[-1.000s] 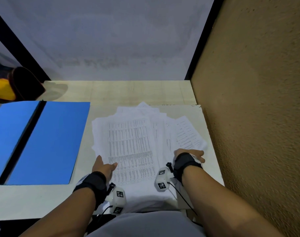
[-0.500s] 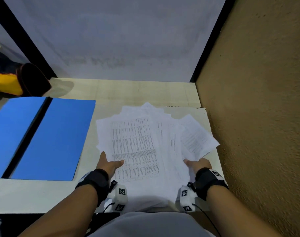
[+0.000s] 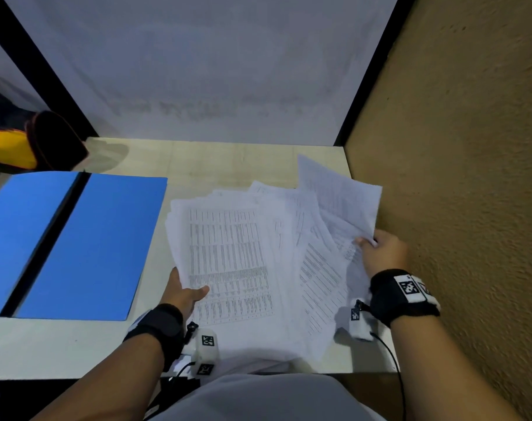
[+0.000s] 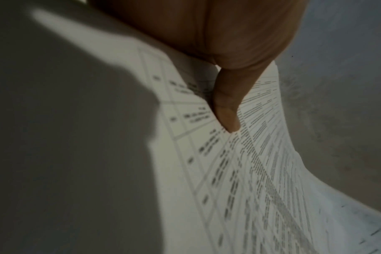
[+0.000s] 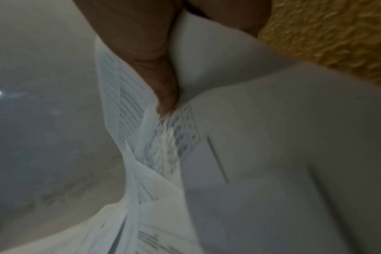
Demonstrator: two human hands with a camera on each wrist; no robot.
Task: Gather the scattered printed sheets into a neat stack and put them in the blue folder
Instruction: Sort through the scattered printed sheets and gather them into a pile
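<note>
The blue folder (image 3: 88,247) is lying open at the worktop's (image 3: 46,344) left. Our left hand (image 3: 184,291) is pinching the printed sheets (image 3: 228,262) by their left edge; our right hand (image 3: 383,253) is gripping the fanned right edges, lifting them. Loose middle sheets may be slipping out, we judge, since neither grip reaches them.

Printed sheets (image 3: 228,262) tabular text, too blurred to read
</note>
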